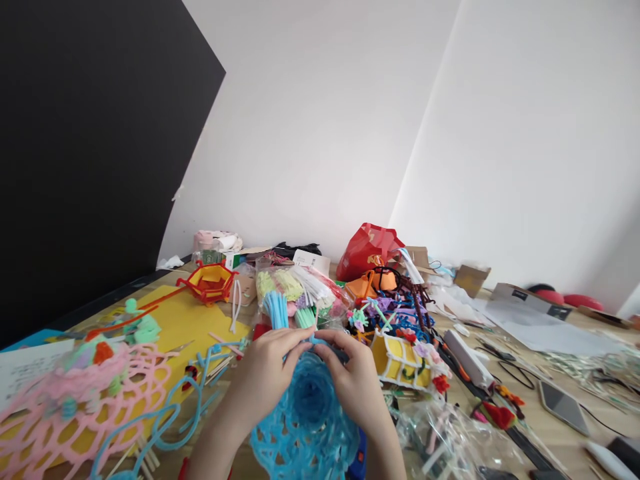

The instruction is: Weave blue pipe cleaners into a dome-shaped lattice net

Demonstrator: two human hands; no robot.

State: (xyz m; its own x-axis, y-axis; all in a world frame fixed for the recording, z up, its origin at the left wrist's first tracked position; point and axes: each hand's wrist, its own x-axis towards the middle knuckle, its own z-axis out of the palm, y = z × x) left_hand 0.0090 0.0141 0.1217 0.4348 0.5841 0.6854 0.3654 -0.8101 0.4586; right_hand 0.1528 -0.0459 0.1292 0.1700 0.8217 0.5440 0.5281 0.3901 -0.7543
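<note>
Right in front of me is a blue openwork piece made of fuzzy pipe cleaners (305,437), with a dark round hollow at its middle. My left hand (277,360) pinches its far rim from the left, thumb and fingers pressed together. From the right, my right hand (350,363) pinches the same rim, its fingertips almost meeting the left ones. The exact strand between the fingertips is mostly hidden. Just beyond the hands stands a bundle of light blue pipe cleaners (277,310). Loose blue pipe cleaners (173,413) curl on the table at left.
A pink net-like piece (65,413) lies at left on yellow sheets (175,320). An orange-red frame (210,283) and a red bag (370,250) stand farther back. At right are a yellow-and-white craft piece (403,360), clear plastic wrapping (450,433), a glue gun (467,360) and a phone (564,405).
</note>
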